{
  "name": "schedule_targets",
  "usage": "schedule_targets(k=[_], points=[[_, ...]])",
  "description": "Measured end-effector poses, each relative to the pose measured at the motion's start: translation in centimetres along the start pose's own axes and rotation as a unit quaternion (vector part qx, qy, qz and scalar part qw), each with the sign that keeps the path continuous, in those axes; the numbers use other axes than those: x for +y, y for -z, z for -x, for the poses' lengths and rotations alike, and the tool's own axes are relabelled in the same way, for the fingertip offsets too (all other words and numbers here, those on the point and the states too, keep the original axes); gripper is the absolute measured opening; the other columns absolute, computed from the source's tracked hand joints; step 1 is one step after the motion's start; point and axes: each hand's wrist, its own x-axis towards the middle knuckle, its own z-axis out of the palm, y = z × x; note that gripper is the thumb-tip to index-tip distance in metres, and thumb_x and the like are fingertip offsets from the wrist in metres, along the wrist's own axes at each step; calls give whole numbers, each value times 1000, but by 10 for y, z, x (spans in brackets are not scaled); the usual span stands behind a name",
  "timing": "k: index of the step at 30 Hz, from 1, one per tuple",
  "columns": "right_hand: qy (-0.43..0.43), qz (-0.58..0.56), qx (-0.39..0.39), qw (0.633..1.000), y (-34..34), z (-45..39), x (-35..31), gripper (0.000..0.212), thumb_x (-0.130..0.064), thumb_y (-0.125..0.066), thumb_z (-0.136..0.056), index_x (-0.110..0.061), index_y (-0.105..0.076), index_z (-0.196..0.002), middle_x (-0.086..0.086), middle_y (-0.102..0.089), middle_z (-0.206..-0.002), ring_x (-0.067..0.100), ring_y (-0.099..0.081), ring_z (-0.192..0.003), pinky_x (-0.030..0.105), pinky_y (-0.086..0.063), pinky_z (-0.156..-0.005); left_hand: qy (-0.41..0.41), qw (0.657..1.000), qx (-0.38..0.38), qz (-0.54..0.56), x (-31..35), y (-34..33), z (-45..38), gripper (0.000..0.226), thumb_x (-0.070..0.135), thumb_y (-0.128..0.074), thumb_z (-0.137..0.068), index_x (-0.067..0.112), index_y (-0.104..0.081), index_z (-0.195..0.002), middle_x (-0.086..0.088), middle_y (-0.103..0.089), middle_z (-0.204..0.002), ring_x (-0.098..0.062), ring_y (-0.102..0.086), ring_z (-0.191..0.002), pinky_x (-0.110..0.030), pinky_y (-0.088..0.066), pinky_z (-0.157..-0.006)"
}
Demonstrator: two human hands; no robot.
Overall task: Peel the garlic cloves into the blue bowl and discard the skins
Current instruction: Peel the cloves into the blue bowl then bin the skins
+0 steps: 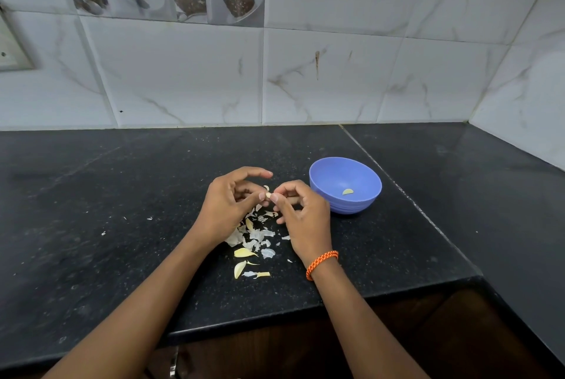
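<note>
Both hands meet over the black counter (pixel 91 225), the left hand (pixel 227 204) and the right hand (pixel 301 210) each pinching a small garlic clove (pixel 268 195) between thumb and fingertips, just left of the blue bowl (pixel 363 206) — which holds one peeled clove (pixel 347 191). Loose skins (pixel 253 238) lie scattered beneath the wrists. The clove is tiny and probably slick, so a hard tug could flick it into that litter — or let papery bits drift bowlward.

Hands (pixel 269 204) hide most of the garlic clove (pixel 268 195).
</note>
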Motion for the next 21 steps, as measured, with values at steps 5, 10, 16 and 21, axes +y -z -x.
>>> schedule_targets(k=[5,10,16,21], points=[[52,54,6,997,-1,2,-3,7,-23,-71,-103,-17,-70,-101,-8,-73,-90,11,-74,-85,34,-64,-60,-1,1000,19,-16,1,1,1,37,13,-82,-94,20,-73,-129,1,-84,-91,-17,-81,-93,-42,-62,-95],[138,136,42,980,22,-8,-25,11,-21,-74,-101,-18,-69,-92,-10,-69,-87,11,-68,-81,31,-57,-64,4,995,20,-96,-4,1,1,39,17,-89,-88,30,-77,-122,10,-82,-84,-3,-75,-79,-31,-54,-75],[111,278,77,951,65,-39,-26,13,-17,-70,-98,-27,-67,-89,-14,-66,-86,12,-57,-87,36,-52,-76,-21,983,26,-180,-9,-1,-1,26,29,-79,-99,37,-77,-124,25,-80,-88,1,-71,-70,-32,-54,-68],[20,405,63,912,78,-52,-12,25,-3,-60,-99,-21,-78,-99,-3,-74,-93,24,-58,-101,38,-44,-79,-27,981,27,-188,-16,2,-1,30,25,-61,-111,45,-73,-130,30,-78,-105,-21,-78,-76,-49,-63,-74]])
